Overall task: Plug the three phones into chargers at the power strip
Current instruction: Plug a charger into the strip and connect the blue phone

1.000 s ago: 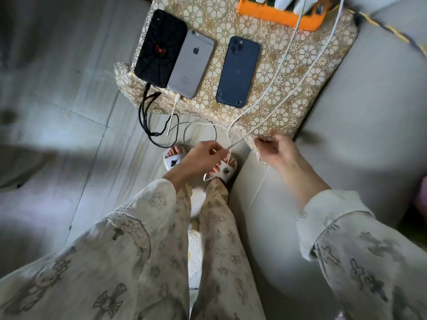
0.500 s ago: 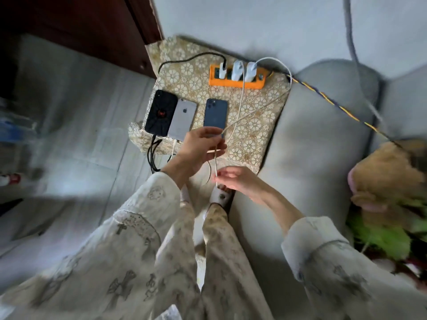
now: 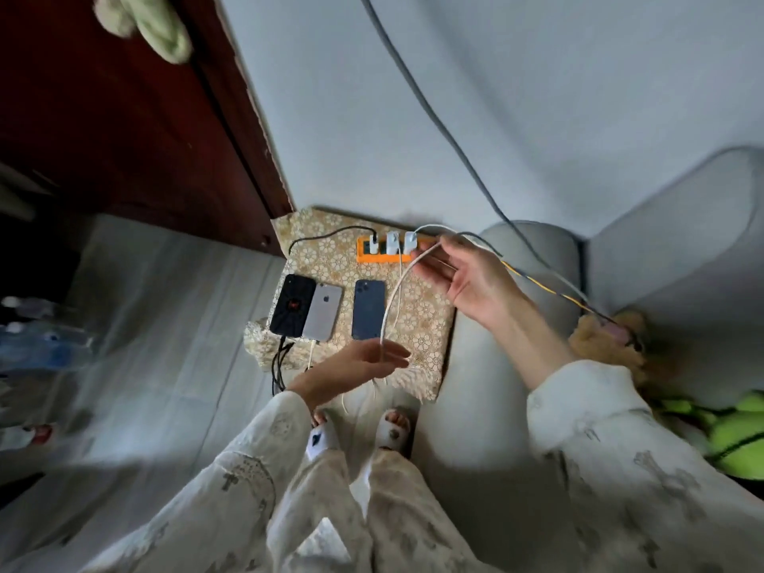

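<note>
Three phones (image 3: 326, 310) lie beside the orange power strip (image 3: 382, 255); both hands (image 3: 467, 279) pinch one white cable (image 3: 390, 301).

Three phones lie face down on the patterned cloth (image 3: 417, 320): a black phone (image 3: 292, 305) far left, a silver phone (image 3: 323, 311) touching it, a dark blue phone (image 3: 368, 308) to the right. One orange power strip (image 3: 366, 256) holds three plugs (one black-corded, two white). Two hands show.

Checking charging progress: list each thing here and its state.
Black phone: face down, black cable attached.
Silver phone: face down, white cable attached.
Blue phone: face down, no cable visible.
Power strip: three chargers plugged in.
White cable: held by both hands.
</note>
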Demonstrator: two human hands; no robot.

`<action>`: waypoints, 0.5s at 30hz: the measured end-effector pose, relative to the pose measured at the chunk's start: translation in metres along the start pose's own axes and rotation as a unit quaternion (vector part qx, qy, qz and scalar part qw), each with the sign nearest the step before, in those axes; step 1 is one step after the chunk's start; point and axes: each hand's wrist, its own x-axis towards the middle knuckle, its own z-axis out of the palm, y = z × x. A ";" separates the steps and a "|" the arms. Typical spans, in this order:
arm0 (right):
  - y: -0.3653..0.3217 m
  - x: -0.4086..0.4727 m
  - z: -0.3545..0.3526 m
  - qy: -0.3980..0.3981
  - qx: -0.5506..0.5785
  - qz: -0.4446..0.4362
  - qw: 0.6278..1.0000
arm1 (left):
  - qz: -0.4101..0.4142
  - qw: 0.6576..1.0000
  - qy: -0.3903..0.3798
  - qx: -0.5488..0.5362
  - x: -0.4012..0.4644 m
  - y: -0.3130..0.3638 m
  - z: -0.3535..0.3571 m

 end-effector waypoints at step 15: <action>0.029 -0.039 0.028 -0.100 -0.442 -0.061 0.889 | 0.248 0.852 0.196 -0.418 -0.054 0.175 -0.085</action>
